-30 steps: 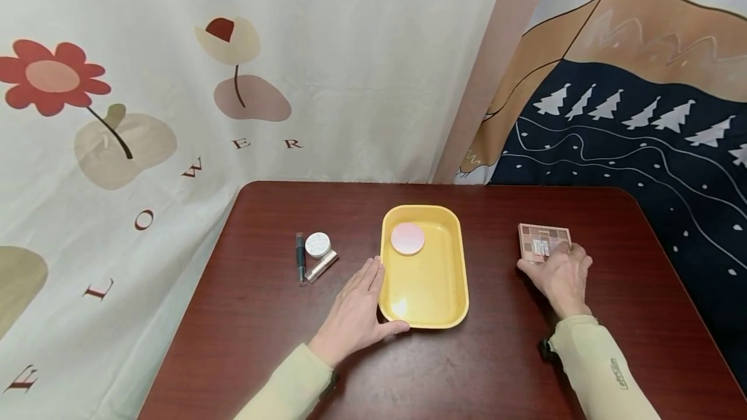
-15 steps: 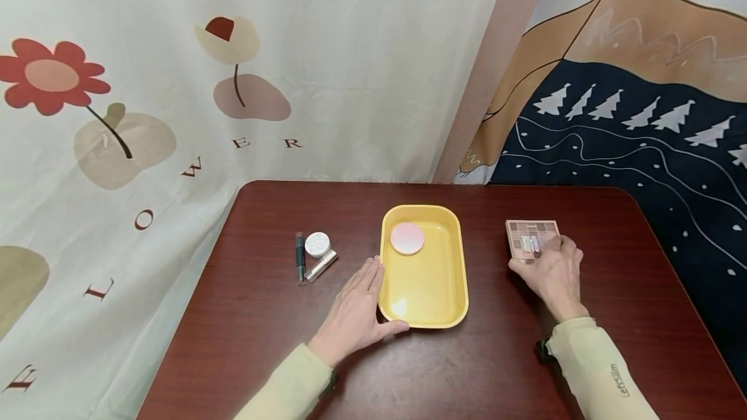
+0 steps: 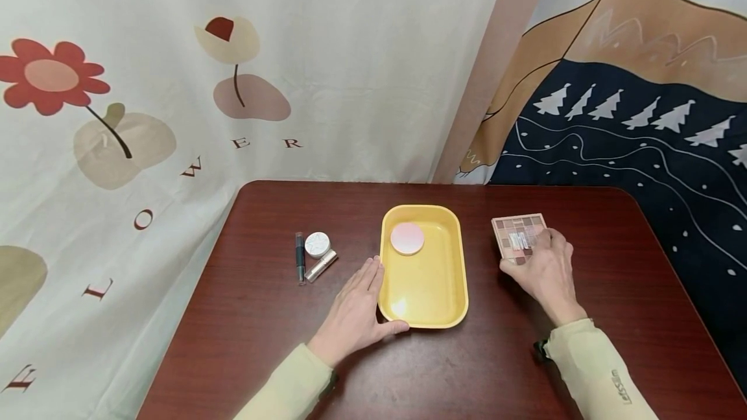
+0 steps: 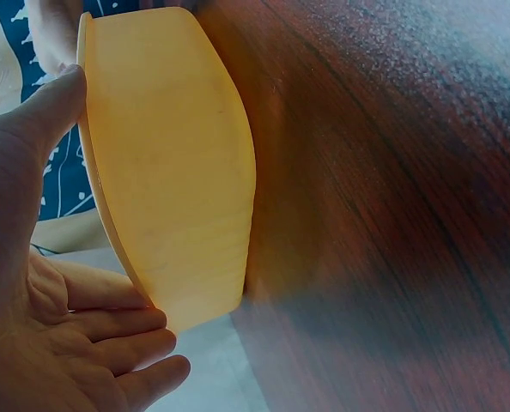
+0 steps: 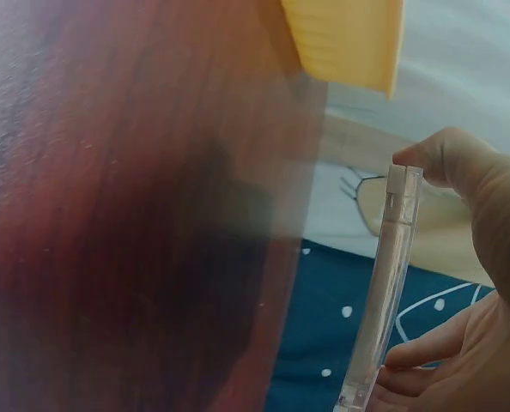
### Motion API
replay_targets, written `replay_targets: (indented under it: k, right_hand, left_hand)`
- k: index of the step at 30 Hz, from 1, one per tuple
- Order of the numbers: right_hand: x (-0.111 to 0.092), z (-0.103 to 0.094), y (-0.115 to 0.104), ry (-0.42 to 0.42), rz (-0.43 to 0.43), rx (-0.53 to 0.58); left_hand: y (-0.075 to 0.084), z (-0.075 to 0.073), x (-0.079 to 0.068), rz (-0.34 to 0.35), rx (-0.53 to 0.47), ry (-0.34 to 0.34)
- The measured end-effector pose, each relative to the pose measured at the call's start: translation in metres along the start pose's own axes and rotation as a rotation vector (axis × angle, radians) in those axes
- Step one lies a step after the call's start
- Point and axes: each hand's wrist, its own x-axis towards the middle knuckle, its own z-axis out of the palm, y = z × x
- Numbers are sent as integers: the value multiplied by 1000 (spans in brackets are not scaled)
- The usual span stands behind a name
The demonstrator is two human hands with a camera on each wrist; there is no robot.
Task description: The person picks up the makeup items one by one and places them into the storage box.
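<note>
My right hand (image 3: 545, 277) pinches a flat square eyeshadow palette (image 3: 515, 237), thumb on its near left side and fingers on its right. In the right wrist view the palette (image 5: 382, 275) shows edge-on, its clear lid catching light, raised off the tabletop. My left hand (image 3: 353, 316) lies along the yellow tray (image 3: 428, 297), straight fingers against its left side and thumb at the near rim. Seen from the left wrist, the thumb and fingertips touch the tray's rim (image 4: 109, 215). A pink round disc (image 3: 407, 238) lies in the tray's far left part.
Left of the tray on the dark red table (image 3: 432, 374) lie a dark slim tube (image 3: 300, 258), a round white container (image 3: 318, 245) and a silvery tube (image 3: 321, 266). Printed curtains (image 3: 350, 70) hang behind the table's far edge.
My right hand has moved left toward the tray with the eyeshadow palette, which has turned slightly. The left hand and the tray have stayed in place.
</note>
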Motion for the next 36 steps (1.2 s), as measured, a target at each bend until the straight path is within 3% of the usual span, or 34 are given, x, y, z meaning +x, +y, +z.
replay_targets:
  k: [24,36]
  right_hand:
    - [-4,-6,-26,-22,-248,87]
    - [-6,-5,-40,-125,-312,100]
  left_hand:
    - [-1,2,1,21,3,20]
    - [-1,1,0,24,3,27]
